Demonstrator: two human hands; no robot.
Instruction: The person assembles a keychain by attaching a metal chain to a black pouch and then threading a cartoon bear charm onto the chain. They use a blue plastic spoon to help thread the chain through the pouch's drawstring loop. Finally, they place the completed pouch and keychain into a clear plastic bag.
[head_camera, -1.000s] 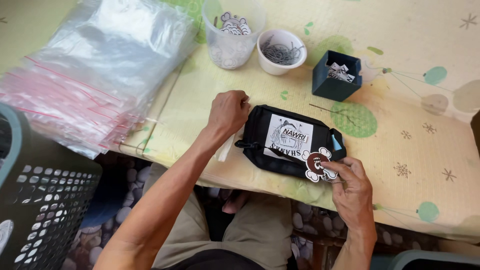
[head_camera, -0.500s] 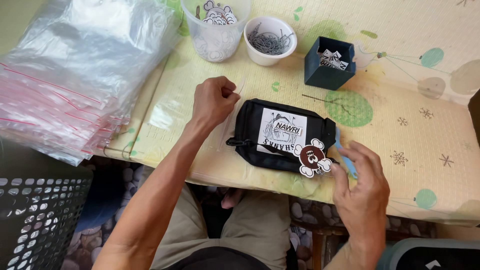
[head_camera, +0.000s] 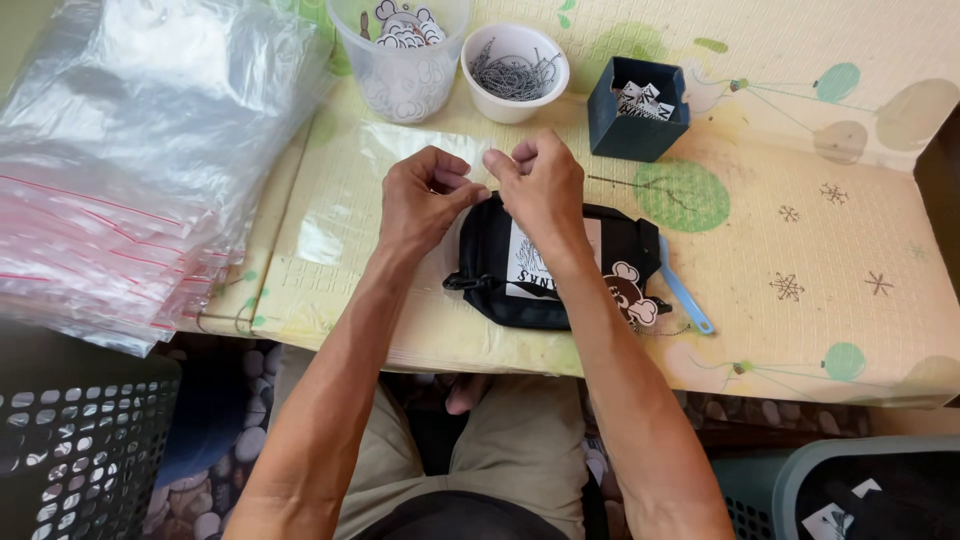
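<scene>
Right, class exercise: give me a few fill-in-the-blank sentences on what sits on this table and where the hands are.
1. Both hands, left hand and right hand, meet above the ____ pouch.
2. The white bowl holds thin metal ____.
3. The small square box is dark ____.
4. The stack of clear bags lies at the table's ____ side.

Missing words: black; hooks; blue; left

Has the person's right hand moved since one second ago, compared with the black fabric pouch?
Yes. The right hand went from the black fabric pouch's lower right corner up to its top edge, beside the left hand.
</scene>
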